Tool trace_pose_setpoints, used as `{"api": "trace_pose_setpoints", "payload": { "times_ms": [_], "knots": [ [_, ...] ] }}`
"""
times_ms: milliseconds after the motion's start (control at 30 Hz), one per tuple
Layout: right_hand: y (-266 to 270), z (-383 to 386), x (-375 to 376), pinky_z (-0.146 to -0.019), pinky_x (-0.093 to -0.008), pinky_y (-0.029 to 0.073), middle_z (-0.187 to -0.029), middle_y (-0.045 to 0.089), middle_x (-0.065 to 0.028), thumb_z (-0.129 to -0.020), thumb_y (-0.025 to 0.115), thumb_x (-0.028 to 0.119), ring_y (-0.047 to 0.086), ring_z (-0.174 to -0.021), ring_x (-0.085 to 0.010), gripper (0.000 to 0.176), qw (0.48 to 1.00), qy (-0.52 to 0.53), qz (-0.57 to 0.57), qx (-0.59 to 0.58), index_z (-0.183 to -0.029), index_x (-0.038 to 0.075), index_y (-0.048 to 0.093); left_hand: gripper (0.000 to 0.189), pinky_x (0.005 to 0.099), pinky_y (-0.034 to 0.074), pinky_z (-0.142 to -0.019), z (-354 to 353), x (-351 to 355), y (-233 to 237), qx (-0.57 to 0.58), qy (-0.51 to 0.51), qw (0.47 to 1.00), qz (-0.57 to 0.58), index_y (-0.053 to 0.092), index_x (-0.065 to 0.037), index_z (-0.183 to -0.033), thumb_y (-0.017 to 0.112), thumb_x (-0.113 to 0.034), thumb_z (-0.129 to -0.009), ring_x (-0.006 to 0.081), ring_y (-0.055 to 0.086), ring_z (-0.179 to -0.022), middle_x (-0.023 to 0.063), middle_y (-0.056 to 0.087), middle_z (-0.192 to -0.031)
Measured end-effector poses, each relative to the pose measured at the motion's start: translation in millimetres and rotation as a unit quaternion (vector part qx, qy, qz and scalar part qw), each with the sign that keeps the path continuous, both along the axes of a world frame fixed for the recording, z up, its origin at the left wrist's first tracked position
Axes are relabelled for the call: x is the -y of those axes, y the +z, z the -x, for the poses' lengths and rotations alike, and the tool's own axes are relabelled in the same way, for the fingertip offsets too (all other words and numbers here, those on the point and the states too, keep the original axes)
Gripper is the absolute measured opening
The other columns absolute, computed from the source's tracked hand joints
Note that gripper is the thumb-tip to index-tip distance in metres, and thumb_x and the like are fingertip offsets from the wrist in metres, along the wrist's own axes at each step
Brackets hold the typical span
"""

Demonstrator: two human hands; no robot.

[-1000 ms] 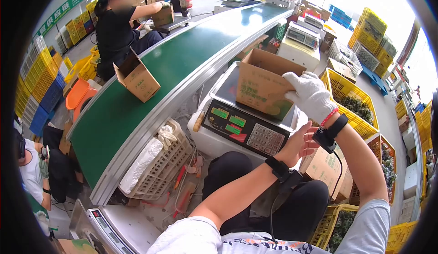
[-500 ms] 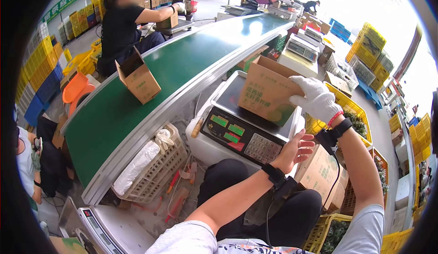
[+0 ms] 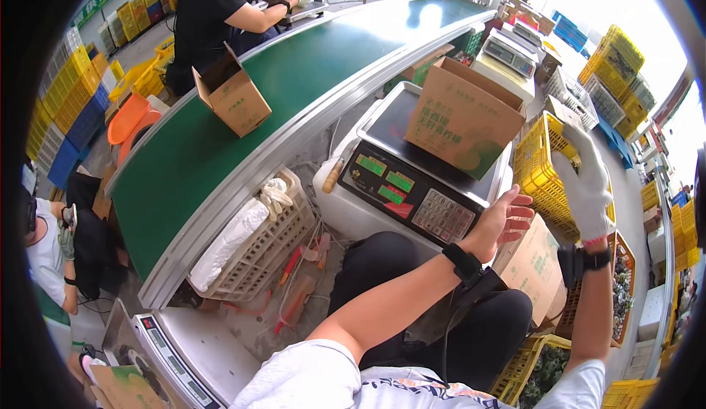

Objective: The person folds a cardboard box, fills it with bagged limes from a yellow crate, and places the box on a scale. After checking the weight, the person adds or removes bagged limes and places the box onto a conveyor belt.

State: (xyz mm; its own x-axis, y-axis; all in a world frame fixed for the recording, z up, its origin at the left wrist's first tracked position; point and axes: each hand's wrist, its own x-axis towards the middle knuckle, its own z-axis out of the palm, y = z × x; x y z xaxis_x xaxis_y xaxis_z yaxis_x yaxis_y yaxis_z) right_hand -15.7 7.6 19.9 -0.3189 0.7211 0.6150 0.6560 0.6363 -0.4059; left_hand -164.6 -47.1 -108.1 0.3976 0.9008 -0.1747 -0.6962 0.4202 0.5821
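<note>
"Carton (image 3: 463,122)?"
"On the price-computing scale (image 3: 368,181)."
"Hands?"
"Apart, both unclenched: bare left hand (image 3: 502,227) beside the scale's keypad (image 3: 444,214), gloved right hand (image 3: 590,187) right of the scale, near a yellow crate (image 3: 535,170)."

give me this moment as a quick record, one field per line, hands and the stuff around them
left hand: bare left hand, open, holding nothing, near the scale's keypad
right hand: gloved right hand, open, nearest the yellow crate; contact unclear
scale: digital scale, green displays lit
on scale: printed cardboard box, top open, contents hidden
belt: green conveyor belt carrying another open box
</note>
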Motion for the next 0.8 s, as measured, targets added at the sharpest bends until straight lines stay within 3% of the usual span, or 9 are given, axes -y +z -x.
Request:
{"api": "trace_pose_setpoints", "payload": {
  "times_ms": [267, 400, 500, 533, 567, 633, 667, 700, 800],
  "knots": [
    [-142, -224, 96, -0.118, -0.0433, 0.036, -0.150, 0.051, -0.0232, -0.096, 0.069, 0.033, 0.048, -0.139, -0.0375, 0.067, 0.906, -0.346, 0.172, 0.169, -0.149, -0.003, 0.047, 0.047, 0.0296, 0.049, -0.082, -7, 8, 8, 0.011, -0.041, 0.999, -0.013, 0.065, -0.014, -0.119, 0.049, -0.055, -0.105, 0.0132, 0.064, -0.091, 0.0010, 0.068, -0.104],
    [-220, -323, 218, -0.119, -0.0476, 0.032, -0.156, 0.043, -0.0244, -0.099, 0.060, 0.051, 0.040, -0.144, -0.0394, 0.075, 0.730, -0.625, 0.170, 0.220, -0.155, 0.007, 0.039, 0.047, 0.0289, 0.049, -0.081, -3, 7, 7, -0.004, -0.016, 1.000, -0.024, 0.066, -0.014, -0.118, 0.050, -0.055, -0.105, 0.0125, 0.064, -0.091, 0.0006, 0.069, -0.104],
    [-272, -371, 323, -0.108, -0.0525, 0.044, -0.141, 0.058, -0.0275, -0.097, 0.059, 0.059, 0.057, -0.127, -0.0441, 0.076, 0.613, -0.757, 0.203, 0.096, -0.148, 0.004, 0.049, 0.047, 0.0285, 0.049, -0.079, -4, 13, 11, -0.007, -0.024, 0.999, -0.027, 0.066, -0.013, -0.119, 0.050, -0.055, -0.105, 0.0121, 0.064, -0.091, 0.0007, 0.069, -0.102],
    [-305, -388, 355, -0.105, -0.0528, 0.047, -0.137, 0.062, -0.0277, -0.096, 0.057, 0.062, 0.060, -0.123, -0.0434, 0.077, 0.565, -0.782, 0.262, 0.015, -0.145, 0.004, 0.052, 0.047, 0.0286, 0.049, -0.079, -5, 13, 11, 0.003, -0.042, 0.999, -0.026, 0.065, -0.012, -0.119, 0.049, -0.054, -0.106, 0.0122, 0.064, -0.090, 0.0005, 0.069, -0.101],
    [-378, -463, 403, -0.105, -0.0498, 0.047, -0.138, 0.061, -0.0286, -0.094, 0.060, 0.059, 0.060, -0.126, -0.0414, 0.077, 0.637, -0.636, 0.403, -0.167, -0.148, 0.005, 0.051, 0.048, 0.0285, 0.049, -0.078, -5, 13, 13, 0.002, -0.052, 0.998, -0.033, 0.065, -0.011, -0.120, 0.049, -0.053, -0.106, 0.0122, 0.064, -0.090, 0.0001, 0.069, -0.100],
    [-315, -347, 390, -0.107, -0.0441, 0.046, -0.140, 0.058, -0.0311, -0.084, 0.077, 0.054, 0.058, -0.130, -0.0398, 0.104, 0.568, -0.622, 0.539, -0.007, -0.161, 0.004, 0.028, 0.050, 0.0292, 0.049, -0.080, -5, 17, 19, -0.037, -0.024, 0.998, -0.037, 0.064, -0.009, -0.122, 0.052, -0.054, -0.105, 0.0130, 0.064, -0.092, 0.0017, 0.068, -0.105],
    [-319, -339, 396, -0.104, -0.0448, 0.049, -0.146, 0.054, -0.0293, -0.083, 0.078, 0.055, 0.057, -0.128, -0.0398, 0.110, 0.584, -0.615, 0.523, -0.084, -0.161, 0.001, 0.022, 0.051, 0.0295, 0.049, -0.080, -5, 15, 19, -0.047, -0.023, 0.998, -0.029, 0.063, -0.009, -0.125, 0.054, -0.054, -0.104, 0.0133, 0.063, -0.092, 0.0022, 0.067, -0.107],
    [-275, -299, 389, -0.107, -0.0447, 0.046, -0.145, 0.055, -0.0289, -0.079, 0.080, 0.056, 0.057, -0.129, -0.0395, 0.112, 0.614, -0.603, 0.480, -0.169, -0.160, 0.002, 0.025, 0.052, 0.0290, 0.050, -0.078, -4, 11, 12, -0.032, -0.044, 0.998, -0.035, 0.062, -0.009, -0.129, 0.055, -0.054, -0.103, 0.0132, 0.063, -0.093, 0.0018, 0.067, -0.107],
    [-297, -339, 386, -0.111, -0.0456, 0.044, -0.145, 0.057, -0.0260, -0.074, 0.082, 0.055, 0.056, -0.133, -0.0406, 0.106, 0.573, -0.635, 0.514, -0.064, -0.158, 0.009, 0.035, 0.048, 0.0295, 0.052, -0.076, 0, 5, 6, 0.011, -0.085, 0.996, -0.027, 0.061, -0.008, -0.132, 0.054, -0.048, -0.105, 0.0156, 0.065, -0.092, 0.0028, 0.071, -0.108]
  ]
}}
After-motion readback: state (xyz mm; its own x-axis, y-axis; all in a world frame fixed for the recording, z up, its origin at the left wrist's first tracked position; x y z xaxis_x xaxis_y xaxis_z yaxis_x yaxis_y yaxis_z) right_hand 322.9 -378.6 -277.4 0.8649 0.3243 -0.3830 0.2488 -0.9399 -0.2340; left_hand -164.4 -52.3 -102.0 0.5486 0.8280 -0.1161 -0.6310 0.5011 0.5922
